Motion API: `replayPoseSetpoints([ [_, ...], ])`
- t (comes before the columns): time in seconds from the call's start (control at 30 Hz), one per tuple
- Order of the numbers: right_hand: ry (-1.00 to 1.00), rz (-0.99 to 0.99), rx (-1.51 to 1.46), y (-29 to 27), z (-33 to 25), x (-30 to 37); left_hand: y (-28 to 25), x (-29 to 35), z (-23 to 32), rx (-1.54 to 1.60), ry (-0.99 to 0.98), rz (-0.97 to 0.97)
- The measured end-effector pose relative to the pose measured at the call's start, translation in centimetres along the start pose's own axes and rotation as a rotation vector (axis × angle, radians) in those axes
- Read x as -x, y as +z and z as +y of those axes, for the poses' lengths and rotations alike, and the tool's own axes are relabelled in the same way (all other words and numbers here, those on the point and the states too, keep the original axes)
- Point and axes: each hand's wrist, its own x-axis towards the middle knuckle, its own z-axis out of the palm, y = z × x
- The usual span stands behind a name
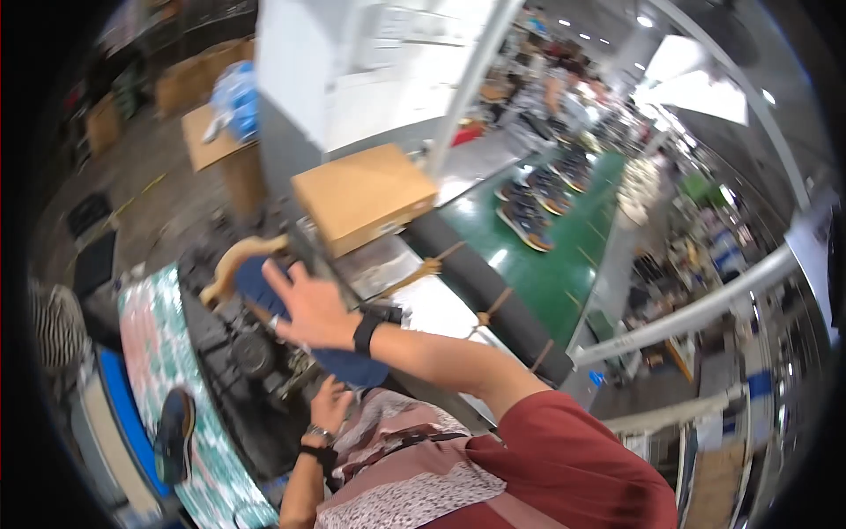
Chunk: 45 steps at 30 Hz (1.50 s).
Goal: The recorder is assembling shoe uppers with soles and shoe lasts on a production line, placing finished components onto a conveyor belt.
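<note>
My right hand (pixel 310 306) reaches across a long navy blue piece (pixel 352 366), its fingers spread over the piece. The navy piece looks like fabric or a shoe part, but blur and my hand hide its full shape. Beyond it lies a curved tan form (pixel 233 264) on dark machinery. Close to my body, my left hand (pixel 329 407) is by the near end of the navy piece, fingers apart and nothing visible in them. A dark shoe (pixel 174 436) rests on a plastic-wrapped board (pixel 145 326) to the left.
A cardboard box (pixel 366 194) sits on the bench beyond my right hand. Past a dark padded rail (pixel 485 291) runs a green conveyor (pixel 555 278) carrying several dark shoes (pixel 524 225). A white pillar (pixel 304 70) rises behind the box, and a pale pipe (pixel 687 304) crosses the right.
</note>
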Motion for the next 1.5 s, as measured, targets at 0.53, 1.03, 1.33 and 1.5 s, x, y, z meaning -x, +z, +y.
replayPoseSetpoints([
  [0.53,0.067,0.125,-0.117,-1.1,-0.2,5.2,-0.5,-7.9,6.9,1.323,0.089,0.202],
  [1.03,0.338,0.227,-1.306,0.8,1.8,14.4,-5.9,4.1,7.8,0.823,-0.305,0.066],
  [1.33,0.836,-0.457,-2.409,11.0,-0.4,7.1,-14.6,7.4,7.5,0.412,-0.500,-0.096],
  [1.5,0.713,-0.205,-2.034,13.4,0.3,3.2,-17.0,16.3,6.6,0.079,-0.816,-0.211],
])
